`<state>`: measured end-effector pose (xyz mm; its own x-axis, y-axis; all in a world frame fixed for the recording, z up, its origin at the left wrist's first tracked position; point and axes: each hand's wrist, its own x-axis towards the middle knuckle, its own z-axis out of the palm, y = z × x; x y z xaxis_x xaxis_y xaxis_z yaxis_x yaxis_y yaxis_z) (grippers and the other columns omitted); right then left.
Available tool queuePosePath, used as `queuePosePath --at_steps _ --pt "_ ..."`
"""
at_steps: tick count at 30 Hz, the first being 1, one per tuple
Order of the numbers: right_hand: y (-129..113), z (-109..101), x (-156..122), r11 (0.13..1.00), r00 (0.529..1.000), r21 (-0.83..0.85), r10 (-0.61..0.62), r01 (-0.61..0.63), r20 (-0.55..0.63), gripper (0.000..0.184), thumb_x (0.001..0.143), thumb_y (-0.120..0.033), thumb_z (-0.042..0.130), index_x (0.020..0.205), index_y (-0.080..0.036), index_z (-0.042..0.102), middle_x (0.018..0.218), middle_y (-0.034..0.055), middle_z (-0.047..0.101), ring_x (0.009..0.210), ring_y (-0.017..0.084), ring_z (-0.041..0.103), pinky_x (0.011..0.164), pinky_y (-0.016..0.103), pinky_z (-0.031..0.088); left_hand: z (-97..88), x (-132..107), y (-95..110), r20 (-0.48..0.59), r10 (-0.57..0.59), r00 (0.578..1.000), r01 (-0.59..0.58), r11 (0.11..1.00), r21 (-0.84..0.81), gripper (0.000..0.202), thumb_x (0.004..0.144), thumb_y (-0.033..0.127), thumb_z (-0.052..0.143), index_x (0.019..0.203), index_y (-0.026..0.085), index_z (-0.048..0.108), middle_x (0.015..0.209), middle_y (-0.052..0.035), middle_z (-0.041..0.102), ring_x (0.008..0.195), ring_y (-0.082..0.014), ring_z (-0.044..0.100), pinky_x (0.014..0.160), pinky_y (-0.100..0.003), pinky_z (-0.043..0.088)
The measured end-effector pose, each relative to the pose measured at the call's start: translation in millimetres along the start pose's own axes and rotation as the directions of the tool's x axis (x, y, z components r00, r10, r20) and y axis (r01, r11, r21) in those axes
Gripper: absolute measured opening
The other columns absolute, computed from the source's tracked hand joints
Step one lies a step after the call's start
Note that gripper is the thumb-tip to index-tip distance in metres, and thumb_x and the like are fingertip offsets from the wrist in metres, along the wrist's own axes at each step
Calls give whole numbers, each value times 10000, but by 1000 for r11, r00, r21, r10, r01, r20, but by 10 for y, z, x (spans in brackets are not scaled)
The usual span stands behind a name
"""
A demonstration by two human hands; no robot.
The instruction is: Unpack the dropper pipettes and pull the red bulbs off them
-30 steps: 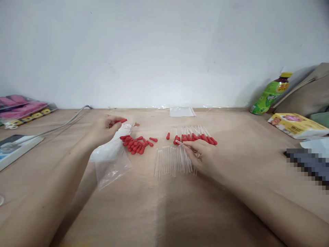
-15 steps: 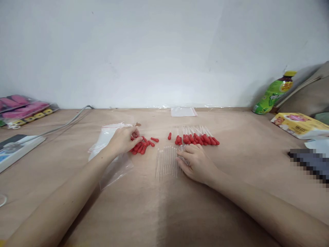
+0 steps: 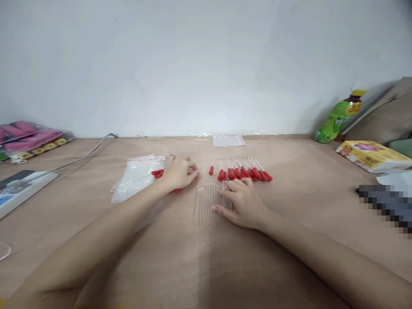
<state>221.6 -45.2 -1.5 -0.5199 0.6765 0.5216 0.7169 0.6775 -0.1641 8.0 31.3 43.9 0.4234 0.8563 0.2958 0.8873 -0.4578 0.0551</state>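
My left hand (image 3: 180, 174) slid right onto the red caps (image 3: 157, 173), fingers curled, grip hidden; my right hand (image 3: 244, 204) lies flat on the clear tubes (image 3: 204, 199) beside.

We see small red rubber bulbs (image 3: 157, 173) heaped loosely on the brown tabletop (image 3: 180, 257), partly hidden. Just right of them, thin clear plastic tubes (image 3: 206, 198) lie flat, side by side.

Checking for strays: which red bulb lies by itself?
The lone red bulb between the left hand and the row of capped droppers; the other bulbs sit bunched at that hand or fitted on tubes.
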Motion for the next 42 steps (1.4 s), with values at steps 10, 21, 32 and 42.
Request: queuePosePath --at_steps 10,21,32,42 --pt "248 -66 5 989 961 6 147 -150 -236 256 808 -402 521 824 -209 689 629 9 517 640 134 480 685 318 300 160 538 432 289 -299 909 319 948 -22 283 687 405 540 548 164 590 482 -62 565 557 -230 581 608 -350 417" --pt "431 -191 -66 999 934 45 45 -30 -356 478 774 -366 567 1209 -182 488 1150 126 523 1049 238 504 869 386 428 24 -413 252 -171 264 949 -278 958 -69 113 821 240 444 814 163 527 783 -46 583 689 -156 549 630 -274 435" --pt "207 -46 -107 992 976 -27 -126 123 -179 171 853 -270 493 923 -243 647 964 -7 681 1106 210 519 1061 554 24 249 -582 383 -361 376 854 -433 897 -91 206 831 245 511 1017 163 540 987 -81 600 926 -195 539 805 -329 428" --pt "183 70 -139 943 893 42 -298 330 -336 169 815 -150 520 957 -178 606 948 38 685 1016 172 584 1058 497 244 249 -556 482 -273 488 829 -515 856 -36 154 871 227 451 847 163 588 909 -32 644 881 -159 553 840 -346 337"
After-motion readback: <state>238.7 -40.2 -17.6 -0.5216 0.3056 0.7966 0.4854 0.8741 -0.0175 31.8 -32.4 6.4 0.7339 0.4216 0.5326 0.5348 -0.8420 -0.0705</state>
